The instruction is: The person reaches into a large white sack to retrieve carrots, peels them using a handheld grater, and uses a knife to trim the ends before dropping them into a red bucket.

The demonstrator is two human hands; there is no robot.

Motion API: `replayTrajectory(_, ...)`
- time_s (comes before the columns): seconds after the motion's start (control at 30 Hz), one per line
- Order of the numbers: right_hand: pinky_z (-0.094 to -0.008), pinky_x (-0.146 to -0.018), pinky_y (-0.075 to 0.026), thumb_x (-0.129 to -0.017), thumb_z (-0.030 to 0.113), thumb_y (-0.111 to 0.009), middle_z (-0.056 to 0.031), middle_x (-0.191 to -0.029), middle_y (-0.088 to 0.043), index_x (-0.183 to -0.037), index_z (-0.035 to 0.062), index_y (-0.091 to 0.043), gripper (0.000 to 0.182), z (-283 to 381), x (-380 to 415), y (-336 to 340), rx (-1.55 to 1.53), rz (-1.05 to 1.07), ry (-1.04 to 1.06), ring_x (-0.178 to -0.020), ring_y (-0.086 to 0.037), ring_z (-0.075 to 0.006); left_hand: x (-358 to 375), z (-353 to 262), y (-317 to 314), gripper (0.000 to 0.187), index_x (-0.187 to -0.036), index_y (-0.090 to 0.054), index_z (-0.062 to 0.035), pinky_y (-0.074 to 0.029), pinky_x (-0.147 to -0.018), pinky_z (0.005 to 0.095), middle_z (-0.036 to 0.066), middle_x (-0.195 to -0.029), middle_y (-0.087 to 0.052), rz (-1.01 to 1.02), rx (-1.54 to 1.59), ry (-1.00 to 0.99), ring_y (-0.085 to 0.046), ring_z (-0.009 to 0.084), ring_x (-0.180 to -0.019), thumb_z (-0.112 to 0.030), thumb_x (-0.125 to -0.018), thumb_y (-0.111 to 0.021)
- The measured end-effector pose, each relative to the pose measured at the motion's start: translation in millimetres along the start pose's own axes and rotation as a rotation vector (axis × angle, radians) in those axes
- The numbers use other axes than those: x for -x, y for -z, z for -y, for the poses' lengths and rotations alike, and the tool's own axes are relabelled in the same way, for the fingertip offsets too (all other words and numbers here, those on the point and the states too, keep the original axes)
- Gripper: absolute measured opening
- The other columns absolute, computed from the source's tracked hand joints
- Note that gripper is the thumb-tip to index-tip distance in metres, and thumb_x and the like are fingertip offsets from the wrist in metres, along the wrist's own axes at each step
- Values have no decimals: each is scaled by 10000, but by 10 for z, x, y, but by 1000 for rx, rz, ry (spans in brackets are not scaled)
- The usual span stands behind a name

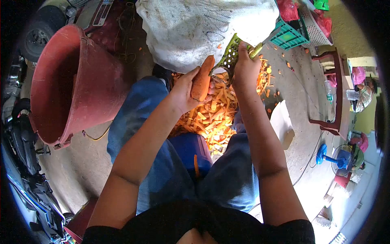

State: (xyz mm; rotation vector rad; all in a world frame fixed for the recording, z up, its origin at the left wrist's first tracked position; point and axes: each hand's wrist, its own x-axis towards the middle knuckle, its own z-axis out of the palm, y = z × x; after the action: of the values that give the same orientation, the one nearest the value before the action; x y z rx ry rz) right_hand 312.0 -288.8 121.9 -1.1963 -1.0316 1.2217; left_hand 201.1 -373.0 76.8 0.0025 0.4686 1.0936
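Note:
In my left hand [187, 90] is a large orange carrot [202, 79], held upright with the fingers wrapped round its lower part. My right hand [246, 67] grips a green peeler [231, 53] with a perforated body, its forked end turned toward the carrot. A yellow-green handle [256, 51] also shows beside the right fingers, with a thin blade-like strip running up and right from it. Below both hands lies a wide heap of orange peelings [215, 112] between my knees.
A large white sack [183, 32] stands in front of me. At left is a tall red tub [95, 81]. Green and white baskets [290, 34] sit at upper right. A blue seat [189, 148] is between my legs; a white board [281, 122] lies at right, near a fan [343, 160].

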Motion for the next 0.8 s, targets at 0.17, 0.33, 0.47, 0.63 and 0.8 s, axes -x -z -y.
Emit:
replayTrajectory(0.17,-210,-519,-370,-804,150,-468,-13,-679,-489,-832,-3,-523,164,-120,-10,-16,70,20,87,-576,-441,-78,6,-12,-68,298,-945,-432,-130,-379,-507,316,65,-650,-486,-101,13,1,-474,183,-586,-364,-851,-273)
replayTrajectory(0.33,-212,-519,-365,-806,166,-470,-15,-649,-490,-816,-14,-516,186,-121,34,-51,59,59,18,-567,-430,-74,-6,1,-13,305,-992,-420,-167,-392,-528,325,77,-683,-492,62,180,32,-482,193,-592,-360,-864,-222)
replayTrajectory(0.47,-219,-518,-368,-800,162,-487,-30,-636,-499,-816,-33,-508,197,-73,101,-129,98,68,69,-573,-436,-74,129,-8,-379,328,-1004,-470,-127,-388,-530,305,63,-804,-521,-226,60,-119,-490,178,-686,-375,-816,-366)
replayTrajectory(0.63,-222,-531,-379,-807,154,-479,-30,-654,-505,-820,-14,-498,170,-83,205,-183,142,165,94,-585,-442,-79,-4,27,-16,307,-1009,-471,-117,-442,-664,353,53,-873,-544,172,114,-89,-529,197,-739,-340,-821,-374)
replayTrajectory(0.8,-239,-534,-379,-812,163,-468,-64,-629,-498,-811,-8,-483,172,-77,239,-243,174,155,116,-576,-442,-98,-37,8,37,279,-1006,-468,-78,-447,-732,355,77,-935,-543,-7,207,-95,-538,193,-843,-258,-845,-327)
